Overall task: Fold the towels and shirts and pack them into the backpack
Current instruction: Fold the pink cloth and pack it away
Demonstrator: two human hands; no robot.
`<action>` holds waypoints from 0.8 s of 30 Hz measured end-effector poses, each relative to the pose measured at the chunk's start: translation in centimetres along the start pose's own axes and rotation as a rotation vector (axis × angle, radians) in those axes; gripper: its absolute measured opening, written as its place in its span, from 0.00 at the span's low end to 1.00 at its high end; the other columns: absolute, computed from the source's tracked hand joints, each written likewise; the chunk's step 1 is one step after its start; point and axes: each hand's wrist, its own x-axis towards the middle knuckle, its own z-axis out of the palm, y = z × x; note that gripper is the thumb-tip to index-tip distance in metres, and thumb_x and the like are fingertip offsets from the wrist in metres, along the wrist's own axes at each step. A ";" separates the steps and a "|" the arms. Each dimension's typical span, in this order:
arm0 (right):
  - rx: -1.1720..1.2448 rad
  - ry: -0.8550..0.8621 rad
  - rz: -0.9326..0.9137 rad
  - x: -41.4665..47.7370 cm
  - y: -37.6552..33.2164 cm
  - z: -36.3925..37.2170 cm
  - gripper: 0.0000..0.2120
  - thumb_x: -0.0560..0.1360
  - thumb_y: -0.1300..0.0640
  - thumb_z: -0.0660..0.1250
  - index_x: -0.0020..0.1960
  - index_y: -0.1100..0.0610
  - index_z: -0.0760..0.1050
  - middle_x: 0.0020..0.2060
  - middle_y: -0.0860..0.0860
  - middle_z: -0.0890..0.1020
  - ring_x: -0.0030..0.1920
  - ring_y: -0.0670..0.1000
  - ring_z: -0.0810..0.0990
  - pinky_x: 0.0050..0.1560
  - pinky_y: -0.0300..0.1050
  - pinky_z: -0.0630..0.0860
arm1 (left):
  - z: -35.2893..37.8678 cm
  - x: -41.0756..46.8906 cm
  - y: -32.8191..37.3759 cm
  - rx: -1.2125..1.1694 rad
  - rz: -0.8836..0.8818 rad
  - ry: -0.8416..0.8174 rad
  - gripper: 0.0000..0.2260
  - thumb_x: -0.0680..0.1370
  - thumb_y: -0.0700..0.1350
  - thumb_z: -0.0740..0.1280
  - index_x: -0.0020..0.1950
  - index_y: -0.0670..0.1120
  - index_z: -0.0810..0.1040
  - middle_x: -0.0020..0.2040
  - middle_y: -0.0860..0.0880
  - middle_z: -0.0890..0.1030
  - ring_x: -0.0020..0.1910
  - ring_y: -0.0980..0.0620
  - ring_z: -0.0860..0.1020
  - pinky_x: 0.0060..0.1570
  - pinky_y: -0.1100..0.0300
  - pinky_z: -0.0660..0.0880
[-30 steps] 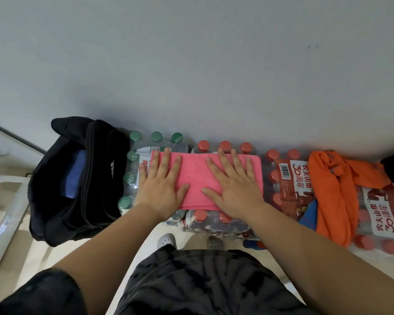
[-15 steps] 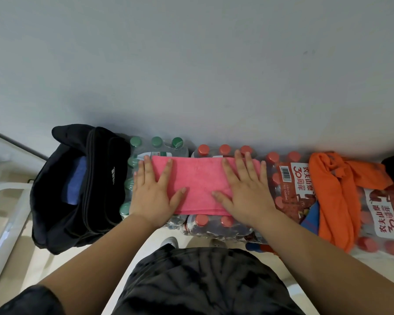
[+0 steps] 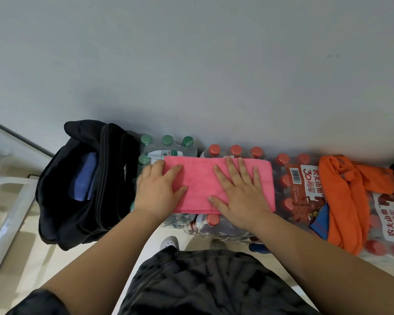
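Observation:
A pink towel [image 3: 198, 183], folded into a long strip, lies across the tops of the bottle packs. My left hand [image 3: 157, 189] presses on its left end, thumb and forefinger flat on the cloth and the other fingers bent at the edge. Flat on the right half rests my right hand [image 3: 239, 192], fingers spread. To the left stands the open black backpack [image 3: 62, 201] with a blue folded cloth [image 3: 83, 178] inside. An orange shirt [image 3: 344, 196] lies crumpled on the packs at the right, with a blue cloth [image 3: 321, 221] under it.
Shrink-wrapped packs of bottles line the grey wall: green caps [image 3: 167, 139] at the left, red caps [image 3: 236, 150] in the middle and right. A white rail [image 3: 7, 201] runs at the far left. My feet [image 3: 170, 242] stand on the pale floor below.
Both hands slid apart along the towel; my left hand now reaches its left end with some fingers bent. The towel lies a little further right and flatter.

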 end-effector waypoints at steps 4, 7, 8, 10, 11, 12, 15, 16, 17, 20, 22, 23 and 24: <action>-0.014 -0.007 0.012 -0.1 -0.2 -0.2 0.39 0.75 0.24 0.36 0.78 0.41 0.29 0.77 0.48 0.27 0.76 0.55 0.24 0.76 0.65 0.35 | -1.4 0.8 0.3 0.053 -0.040 -0.126 0.30 0.74 0.66 0.66 0.74 0.59 0.66 0.61 0.45 0.73 0.62 0.41 0.70 0.61 0.46 0.71; -0.018 -0.014 0.011 -0.1 -0.2 -0.4 0.40 0.74 0.24 0.36 0.78 0.42 0.29 0.77 0.48 0.27 0.76 0.54 0.24 0.77 0.65 0.35 | -1.8 0.8 0.2 0.040 -0.050 -0.187 0.30 0.75 0.67 0.64 0.74 0.59 0.62 0.58 0.44 0.75 0.58 0.40 0.74 0.57 0.47 0.75; -0.022 -0.021 0.013 -0.1 -0.2 -0.4 0.39 0.75 0.24 0.36 0.78 0.42 0.28 0.77 0.48 0.26 0.76 0.54 0.23 0.77 0.65 0.34 | -1.9 0.8 0.2 0.038 -0.051 -0.189 0.31 0.75 0.68 0.64 0.74 0.59 0.61 0.57 0.44 0.76 0.57 0.40 0.75 0.56 0.47 0.75; -0.022 -0.029 0.014 -0.1 -0.2 -0.5 0.39 0.76 0.25 0.38 0.78 0.42 0.28 0.77 0.48 0.26 0.76 0.54 0.23 0.77 0.64 0.34 | -2.1 0.9 0.3 0.025 -0.050 -0.184 0.32 0.74 0.67 0.66 0.74 0.59 0.60 0.55 0.45 0.77 0.54 0.40 0.77 0.53 0.48 0.76; -0.019 -0.028 0.013 -0.1 -0.2 -0.6 0.39 0.76 0.25 0.38 0.78 0.42 0.29 0.77 0.49 0.27 0.76 0.54 0.24 0.77 0.65 0.34 | -2.2 0.9 0.3 -0.001 -0.048 -0.189 0.32 0.74 0.66 0.67 0.74 0.59 0.61 0.54 0.45 0.77 0.54 0.41 0.77 0.52 0.49 0.77; -0.016 -0.026 0.011 -0.1 -0.2 -0.6 0.39 0.76 0.25 0.39 0.79 0.42 0.29 0.77 0.49 0.27 0.76 0.54 0.24 0.77 0.65 0.34 | -2.3 1.0 0.4 -0.043 -0.048 -0.197 0.31 0.74 0.64 0.68 0.74 0.60 0.62 0.54 0.45 0.77 0.53 0.41 0.78 0.52 0.50 0.76; -0.014 -0.029 0.008 -0.1 -0.2 -0.5 0.39 0.76 0.25 0.38 0.79 0.42 0.29 0.78 0.49 0.28 0.76 0.54 0.24 0.77 0.65 0.35 | -2.3 1.0 0.1 -0.228 -0.079 -0.181 0.28 0.73 0.54 0.72 0.72 0.60 0.69 0.55 0.47 0.79 0.53 0.43 0.79 0.53 0.53 0.75; -0.013 -0.030 0.008 -0.1 -0.2 -0.6 0.39 0.76 0.25 0.38 0.79 0.42 0.29 0.78 0.49 0.28 0.76 0.54 0.23 0.77 0.65 0.35 | -2.4 1.0 0.0 -0.308 -0.099 -0.158 0.27 0.73 0.51 0.72 0.71 0.60 0.72 0.54 0.48 0.80 0.53 0.44 0.79 0.53 0.54 0.76; -0.012 -0.031 0.009 -0.1 -0.2 -0.6 0.38 0.77 0.25 0.39 0.79 0.42 0.29 0.78 0.49 0.28 0.76 0.54 0.23 0.76 0.65 0.35 | -2.4 0.9 -0.2 -0.405 -0.125 -0.141 0.25 0.72 0.48 0.72 0.69 0.59 0.74 0.52 0.49 0.80 0.51 0.45 0.80 0.52 0.54 0.77; -0.009 -0.032 0.011 -0.1 -0.1 -0.5 0.38 0.77 0.25 0.39 0.78 0.41 0.29 0.77 0.49 0.27 0.75 0.54 0.23 0.76 0.65 0.34 | -2.5 0.8 -0.5 -0.741 -0.266 -0.208 0.22 0.72 0.40 0.73 0.63 0.58 0.79 0.50 0.51 0.81 0.47 0.51 0.81 0.50 0.55 0.79; 0.002 -0.018 0.009 -0.1 -0.1 -0.4 0.38 0.76 0.25 0.38 0.79 0.41 0.29 0.78 0.49 0.28 0.75 0.54 0.23 0.76 0.65 0.35 | -2.7 0.9 -0.7 -0.915 -0.347 -0.287 0.21 0.71 0.37 0.74 0.58 0.58 0.81 0.54 0.49 0.82 0.49 0.49 0.82 0.51 0.53 0.81; 0.006 -0.013 0.008 -0.1 -0.1 -0.4 0.38 0.76 0.25 0.38 0.79 0.41 0.30 0.78 0.49 0.28 0.76 0.54 0.23 0.76 0.65 0.35 | -3.0 1.0 -0.7 -0.993 -0.375 -0.318 0.20 0.70 0.35 0.74 0.56 0.57 0.82 0.55 0.47 0.82 0.51 0.46 0.82 0.53 0.50 0.82; 0.008 -0.012 0.006 -0.1 -0.1 -0.4 0.38 0.76 0.25 0.38 0.79 0.41 0.30 0.78 0.49 0.28 0.76 0.54 0.23 0.76 0.65 0.35 | -3.3 1.1 -0.6 -1.066 -0.398 -0.346 0.20 0.69 0.34 0.75 0.55 0.55 0.82 0.56 0.45 0.81 0.53 0.43 0.83 0.54 0.47 0.81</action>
